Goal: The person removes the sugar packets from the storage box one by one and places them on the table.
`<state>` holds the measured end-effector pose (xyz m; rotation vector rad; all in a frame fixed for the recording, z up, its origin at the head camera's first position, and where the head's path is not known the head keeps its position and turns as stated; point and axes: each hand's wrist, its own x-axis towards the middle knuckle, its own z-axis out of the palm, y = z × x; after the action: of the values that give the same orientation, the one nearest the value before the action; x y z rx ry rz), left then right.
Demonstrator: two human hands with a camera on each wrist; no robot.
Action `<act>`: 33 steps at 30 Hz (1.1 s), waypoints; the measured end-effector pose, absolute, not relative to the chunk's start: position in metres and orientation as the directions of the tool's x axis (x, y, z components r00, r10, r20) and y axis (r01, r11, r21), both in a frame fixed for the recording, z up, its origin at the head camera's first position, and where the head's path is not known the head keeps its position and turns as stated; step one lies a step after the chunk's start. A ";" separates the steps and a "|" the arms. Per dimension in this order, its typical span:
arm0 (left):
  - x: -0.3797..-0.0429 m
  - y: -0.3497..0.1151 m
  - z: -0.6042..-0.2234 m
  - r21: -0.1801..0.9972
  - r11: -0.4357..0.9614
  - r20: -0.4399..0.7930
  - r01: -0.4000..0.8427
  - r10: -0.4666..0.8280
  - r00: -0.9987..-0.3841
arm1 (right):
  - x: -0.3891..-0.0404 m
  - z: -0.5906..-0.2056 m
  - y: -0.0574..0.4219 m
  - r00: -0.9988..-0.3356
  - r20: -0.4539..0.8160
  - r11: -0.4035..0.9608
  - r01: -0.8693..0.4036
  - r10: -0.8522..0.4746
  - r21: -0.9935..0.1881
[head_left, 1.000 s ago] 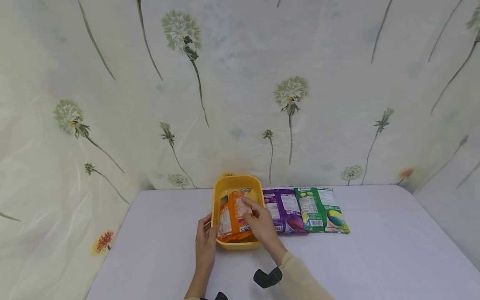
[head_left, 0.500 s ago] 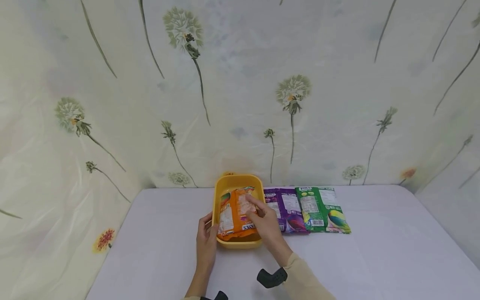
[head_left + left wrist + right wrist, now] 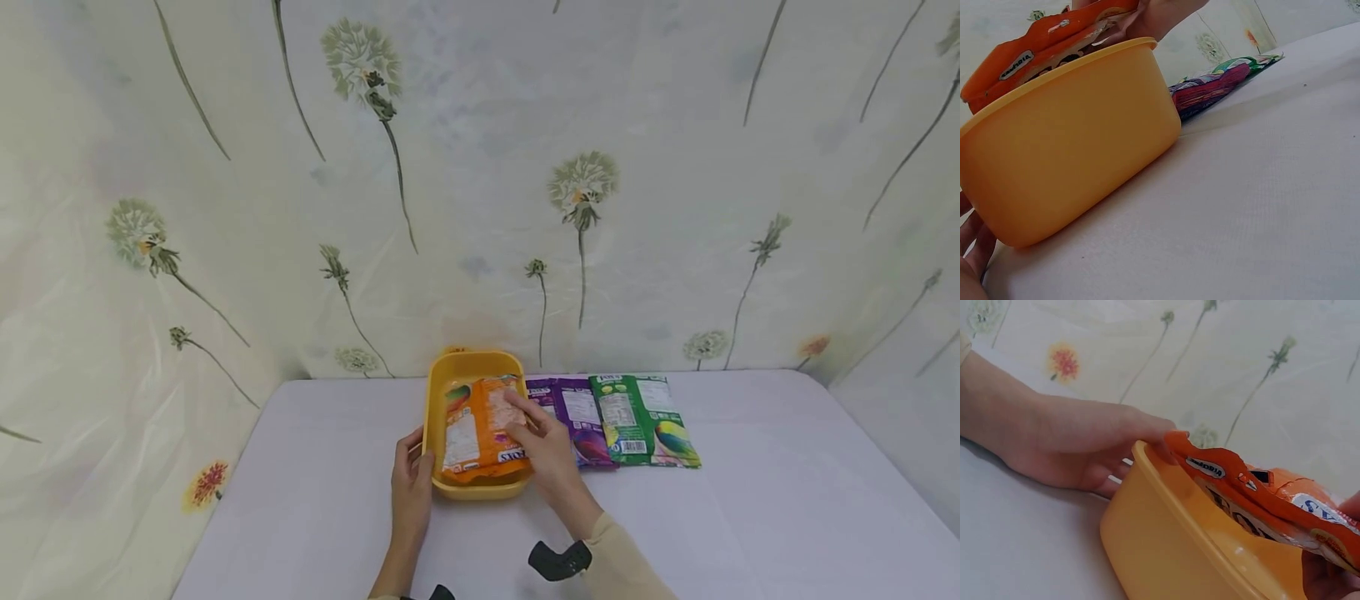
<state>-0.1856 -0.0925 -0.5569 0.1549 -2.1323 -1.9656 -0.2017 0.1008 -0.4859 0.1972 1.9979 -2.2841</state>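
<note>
An orange candy bag [image 3: 480, 429] is raised at the mouth of a yellow plastic basin [image 3: 480, 492], tilted, its lower edge above the basin's floor in the right wrist view. My right hand [image 3: 553, 450] pinches the bag by its right side, thumb on top and fingers underneath. The left hand [image 3: 412, 479] grips the basin's left wall, thumb at the rim and fingers outside; the right wrist view shows this left hand [image 3: 1085, 437] too. Just right of the basin lies a purple candy bag [image 3: 583, 421], partly hidden by my right hand.
Beside the purple bag, a green candy bag [image 3: 645, 421] lies flat near the table's back edge. A white cloth covers the table [image 3: 750, 500]. Behind it hangs a flower-printed curtain [image 3: 465, 167].
The right hand has shifted right with the orange bag, which now sits nearer the basin's right wall. The left hand and basin stay in place.
</note>
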 end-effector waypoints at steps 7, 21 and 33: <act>-0.187 -0.093 -0.559 0.991 0.094 0.116 0.096 -0.240 -0.964 | -0.199 -0.486 0.105 -0.987 -0.161 -0.154 0.157 0.015 -0.976; -0.186 -0.092 -0.556 0.994 0.080 0.091 0.074 -0.236 -0.967 | -0.196 -0.486 0.113 -0.986 -0.164 -0.148 0.160 0.018 -0.976; -0.185 -0.092 -0.555 0.994 0.069 0.103 0.089 -0.235 -0.967 | -0.191 -0.485 0.118 -0.987 -0.158 -0.145 0.155 0.007 -0.977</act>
<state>-0.1853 -0.0918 -0.5552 0.1477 -2.1089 -1.9895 -0.1906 0.1184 -0.4849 0.1896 1.9863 -2.2975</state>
